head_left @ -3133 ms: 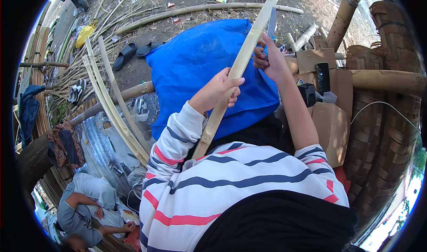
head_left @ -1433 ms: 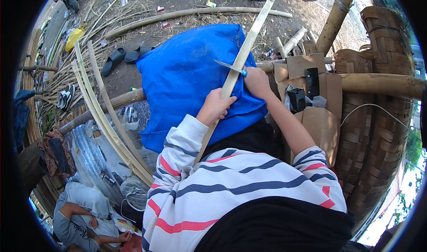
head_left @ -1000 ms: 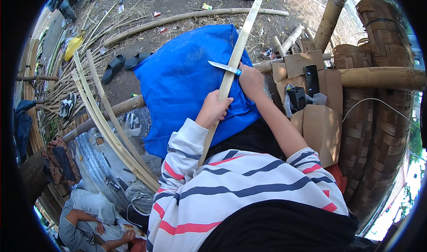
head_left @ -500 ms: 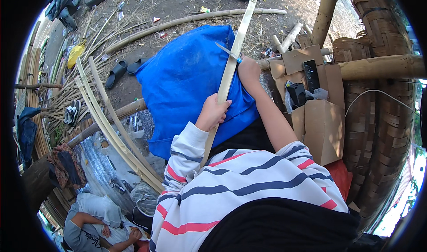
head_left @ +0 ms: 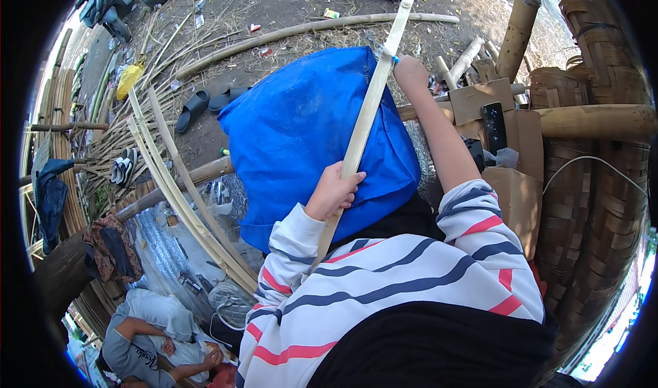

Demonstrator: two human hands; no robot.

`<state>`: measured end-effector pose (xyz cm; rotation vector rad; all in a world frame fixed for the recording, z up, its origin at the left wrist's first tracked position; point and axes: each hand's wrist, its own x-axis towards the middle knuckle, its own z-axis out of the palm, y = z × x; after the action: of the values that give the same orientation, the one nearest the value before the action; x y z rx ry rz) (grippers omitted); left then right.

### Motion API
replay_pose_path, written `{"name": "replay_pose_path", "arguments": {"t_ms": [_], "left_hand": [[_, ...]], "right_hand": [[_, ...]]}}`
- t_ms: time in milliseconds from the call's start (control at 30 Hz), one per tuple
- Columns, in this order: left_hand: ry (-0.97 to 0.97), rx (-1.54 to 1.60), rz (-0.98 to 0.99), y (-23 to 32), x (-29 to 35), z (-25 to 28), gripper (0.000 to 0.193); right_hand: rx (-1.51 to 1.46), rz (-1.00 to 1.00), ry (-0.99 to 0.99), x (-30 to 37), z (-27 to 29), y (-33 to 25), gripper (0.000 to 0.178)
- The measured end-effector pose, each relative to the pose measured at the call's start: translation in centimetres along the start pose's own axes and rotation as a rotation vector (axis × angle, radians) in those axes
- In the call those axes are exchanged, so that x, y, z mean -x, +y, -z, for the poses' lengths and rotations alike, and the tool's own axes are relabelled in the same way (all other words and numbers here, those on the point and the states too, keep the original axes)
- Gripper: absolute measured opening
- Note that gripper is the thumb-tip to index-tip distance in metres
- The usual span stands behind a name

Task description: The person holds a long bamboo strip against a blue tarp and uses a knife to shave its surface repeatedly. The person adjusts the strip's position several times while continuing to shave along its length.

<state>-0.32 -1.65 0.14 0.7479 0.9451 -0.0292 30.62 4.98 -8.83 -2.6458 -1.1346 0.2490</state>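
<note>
A long pale bamboo strip (head_left: 368, 114) runs slantwise from my lap up past the far edge of a blue cloth (head_left: 295, 134) spread over my legs. My left hand (head_left: 335, 191) is closed round the strip's lower part, thumb on top. Farther along, my right hand (head_left: 412, 76) grips a knife (head_left: 395, 59) by its blue handle, on the strip's right side. The knife's blade is blurred and crosses the strip near its far end. My right fingers are mostly hidden behind the back of that hand.
More split bamboo strips (head_left: 181, 203) lean at left, near dark sandals (head_left: 192, 110). Another person (head_left: 161, 333) sits at lower left. At right are a cardboard box (head_left: 510, 196) with a phone (head_left: 493, 126), a bamboo pole (head_left: 596, 122) and woven bamboo rolls (head_left: 582, 223).
My right hand has slid the knife farther up the strip, away from me, and the right arm is straighter. My left hand keeps its hold. The whole view has shifted slightly.
</note>
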Motion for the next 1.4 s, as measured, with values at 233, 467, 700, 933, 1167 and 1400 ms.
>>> {"name": "replay_pose_path", "arguments": {"t_ms": [233,467,700,933,1167,1400], "left_hand": [[-0.011,0.054,0.037,0.3,-0.2,0.1,0.016],[-0.045,0.015,0.021,0.2,-0.6,0.2,0.014],[0.012,0.007,-0.025,0.0,-0.6,0.8,0.014],[0.002,-0.004,-0.053,0.1,-0.6,0.7,0.016],[0.038,-0.024,-0.064,0.3,-0.8,0.5,0.018],[-0.099,0.091,0.001,0.0,-0.4,0.6,0.018]], "right_hand": [[-0.09,0.26,-0.274,9.6,2.0,-1.2,0.038],[-0.055,0.25,-0.273,13.7,2.8,-1.0,0.05],[-0.048,0.297,-0.1,13.0,1.0,-2.5,0.044],[-0.106,0.327,0.014,12.8,0.1,-2.4,0.041],[-0.135,0.297,0.081,12.4,-0.4,-2.9,0.04],[-0.292,0.317,-0.011,13.4,-1.0,-1.2,0.04]]}}
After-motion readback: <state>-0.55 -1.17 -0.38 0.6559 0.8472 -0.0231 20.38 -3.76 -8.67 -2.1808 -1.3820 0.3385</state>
